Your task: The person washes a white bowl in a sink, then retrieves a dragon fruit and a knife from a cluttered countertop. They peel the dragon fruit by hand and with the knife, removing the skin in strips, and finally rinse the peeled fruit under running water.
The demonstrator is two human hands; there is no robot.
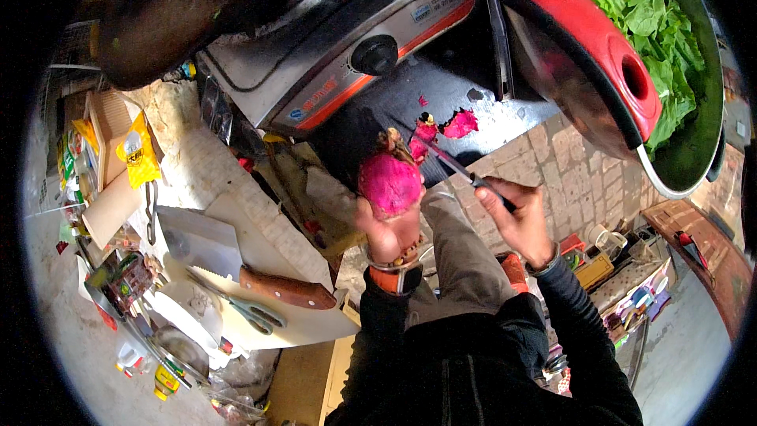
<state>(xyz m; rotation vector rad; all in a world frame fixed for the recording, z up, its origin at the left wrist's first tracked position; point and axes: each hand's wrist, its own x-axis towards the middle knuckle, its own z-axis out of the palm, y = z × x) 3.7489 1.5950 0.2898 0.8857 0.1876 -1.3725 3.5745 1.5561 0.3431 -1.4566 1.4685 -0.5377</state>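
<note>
My left hand [384, 239] holds a bright magenta root vegetable [390, 183] from below, its rough brown top pointing away from me. In my right hand [520, 225] is a small knife [452, 163] with a narrow blade and dark handle. The blade's tip is at a strip of pink peel [418, 148] beside the vegetable; whether that strip is still attached, I cannot tell. Beyond it, a loose piece of magenta peel [460, 124] lies on a dark, shiny surface [384, 94].
A gas stove [331, 65] with a black knob stands ahead. At upper right is a pan [680, 171] of green leaves [650, 18], its red handle [591, 29] arching nearby. To the left, a wood-handled cleaver [287, 287] and scissors [254, 313] lie on a cutting board [319, 325].
</note>
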